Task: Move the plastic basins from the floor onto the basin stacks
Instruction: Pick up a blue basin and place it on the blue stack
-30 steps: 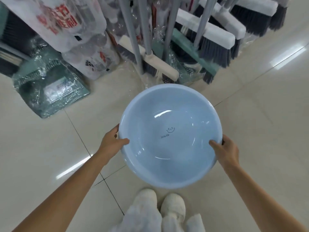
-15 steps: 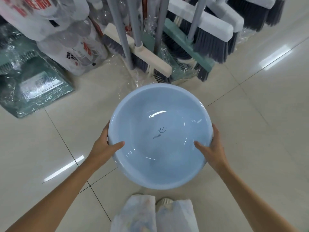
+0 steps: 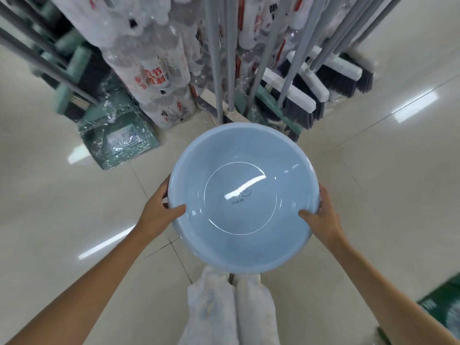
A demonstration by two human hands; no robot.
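A round light-blue plastic basin (image 3: 244,155) with a small smiley print inside hangs in the air in front of me, open side up, above the tiled floor. My left hand (image 3: 159,212) grips its left rim, thumb inside the bowl. On the opposite rim, my right hand (image 3: 321,217) holds it the same way. No basin stack is in view.
Brooms with grey handles (image 3: 296,103) lean in a cluster straight ahead. Wrapped white packages with red print (image 3: 159,78) stand left of them, and a green dustpan in plastic wrap (image 3: 119,140) lies on the floor. A green mat (image 3: 443,307) shows at the lower right.
The view has lifted and shifted, so more of the broom handles and packages shows. The basin stays gripped in both hands, now a little nearer and higher in the view.
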